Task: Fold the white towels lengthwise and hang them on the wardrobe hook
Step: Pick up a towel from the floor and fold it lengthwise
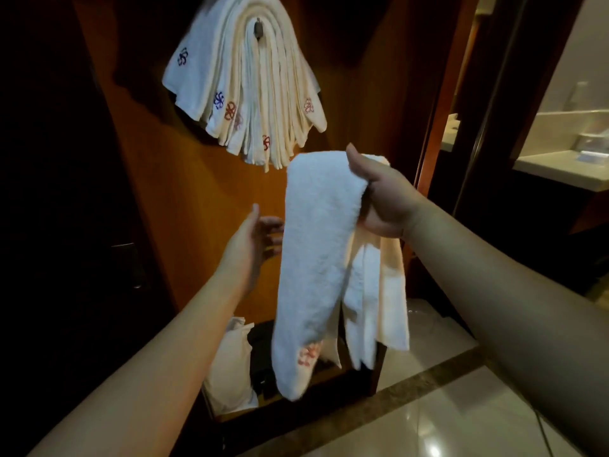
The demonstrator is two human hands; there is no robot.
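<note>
A wooden wardrobe panel (197,192) is standing in front of you, with a glossy tiled floor (461,407) running off to your right. The white towel (316,258) is hanging folded into a long narrow strip, a red emblem showing near its lower end. Your right hand (379,196) is gripping its top fold, thumb up over it. Your left hand (253,245) is reaching in open, fingers straight, beside the strip. Above, a bunch of towels (244,87) is draping over the hook (257,28).
</note>
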